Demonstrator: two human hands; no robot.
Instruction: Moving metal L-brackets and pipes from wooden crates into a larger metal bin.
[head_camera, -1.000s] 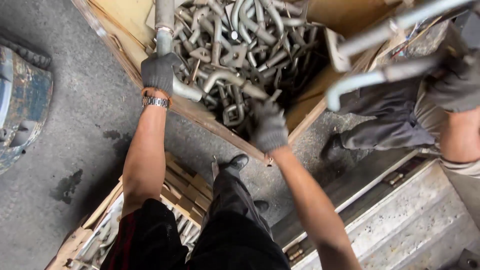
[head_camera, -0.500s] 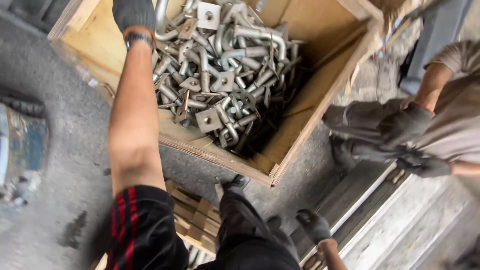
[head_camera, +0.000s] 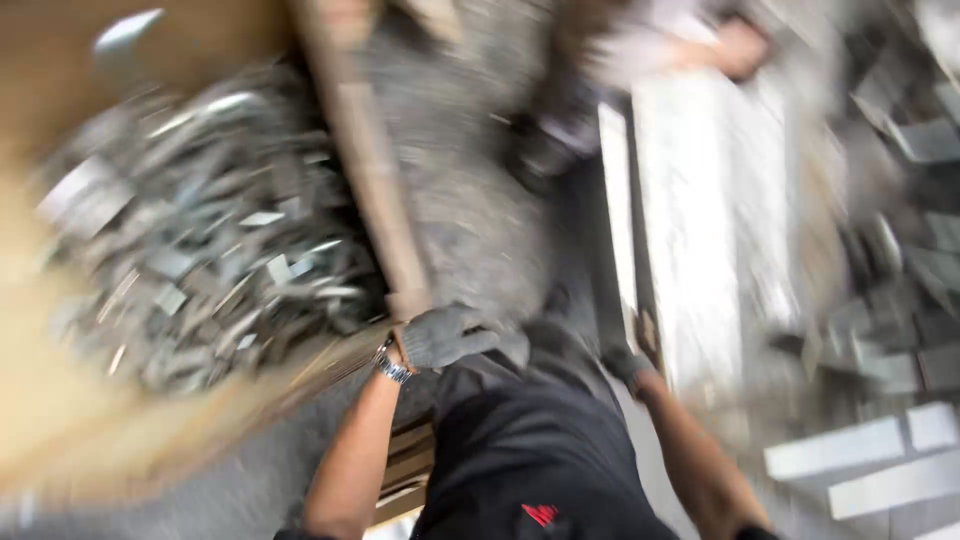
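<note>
Resting near the wooden crate's corner (head_camera: 400, 290), the grey-gloved left hand (head_camera: 445, 335) looks loosely curled, empty; the blurred right hand (head_camera: 630, 368) — cannot tell. Jumbled grey metal brackets (head_camera: 210, 250) could snag gloves.

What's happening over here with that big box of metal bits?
A person in grey work gloves stands beside a wooden crate heaped with grey metal fittings. The left hand is at the crate's near corner, empty as far as the blur shows; the right hand hangs lower by a pale metal beam.

Wooden crate (head_camera: 370, 170), grey metal brackets (head_camera: 210, 260) inside
</note>
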